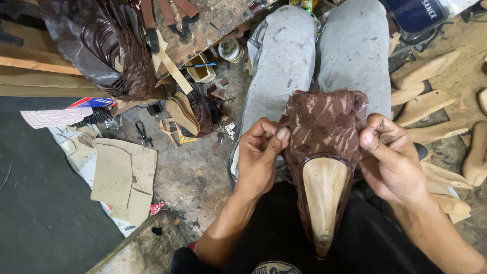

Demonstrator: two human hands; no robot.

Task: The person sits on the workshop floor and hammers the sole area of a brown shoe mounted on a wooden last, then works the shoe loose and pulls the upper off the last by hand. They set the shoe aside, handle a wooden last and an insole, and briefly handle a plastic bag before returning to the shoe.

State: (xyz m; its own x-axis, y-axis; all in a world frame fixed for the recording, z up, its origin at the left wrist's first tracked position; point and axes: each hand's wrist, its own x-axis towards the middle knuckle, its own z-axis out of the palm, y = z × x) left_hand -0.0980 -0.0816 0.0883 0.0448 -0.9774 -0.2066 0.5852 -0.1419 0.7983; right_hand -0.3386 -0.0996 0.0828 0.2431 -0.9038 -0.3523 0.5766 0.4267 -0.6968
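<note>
Place: brown shoe upper (324, 122) sits over one wooden last (324, 195), on the person's lap.
Left hand (259, 157): fingers pinch the upper's left edge.
Right hand (390, 162): fingers pinch the right edge.
Handling: upper looks soft, thin, wrinkly; last hard, probably light. Best held by the edges.
Count: one upper, several spare lasts (423, 68) on the floor.

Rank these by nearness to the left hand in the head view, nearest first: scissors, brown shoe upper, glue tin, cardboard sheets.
1. Brown shoe upper: pinched by the left hand.
2. Scissors: on the floor, left.
3. Glue tin and cardboard sheets: too close to call.
</note>
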